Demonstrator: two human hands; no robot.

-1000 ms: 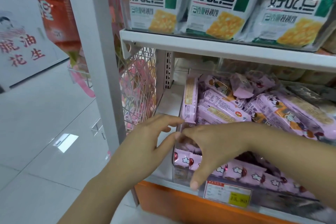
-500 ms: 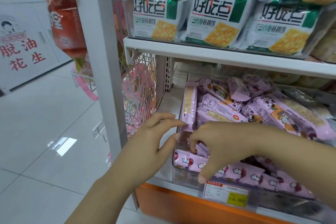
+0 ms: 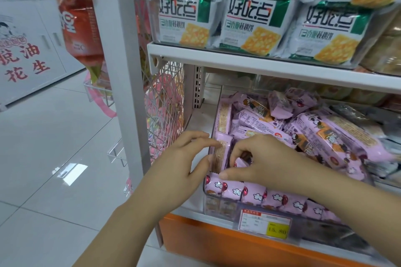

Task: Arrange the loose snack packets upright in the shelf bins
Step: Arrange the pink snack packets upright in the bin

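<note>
A clear plastic shelf bin (image 3: 213, 204) holds several pink snack packets. One pink packet (image 3: 219, 156) stands upright against the bin's left wall. My left hand (image 3: 186, 162) pinches its left side between fingertips and thumb. My right hand (image 3: 256, 158) grips it from the right, fingers curled behind it, thumb along its lower edge. A row of upright pink packets (image 3: 256, 195) lines the bin's front. Behind my hands, loose pink packets (image 3: 325, 134) lie piled at angles.
The white shelf above (image 3: 260, 64) carries green-and-white cracker packs (image 3: 253, 21). A price tag (image 3: 264, 222) sits on the bin's front over an orange base (image 3: 217, 243). A white upright post (image 3: 125, 71) and wire mesh (image 3: 167, 102) stand left. Tiled floor lies further left.
My view has shifted closer. My right hand has pulled a pink packet upright at the bin's left wall, and my left hand has closed in on its other side.
</note>
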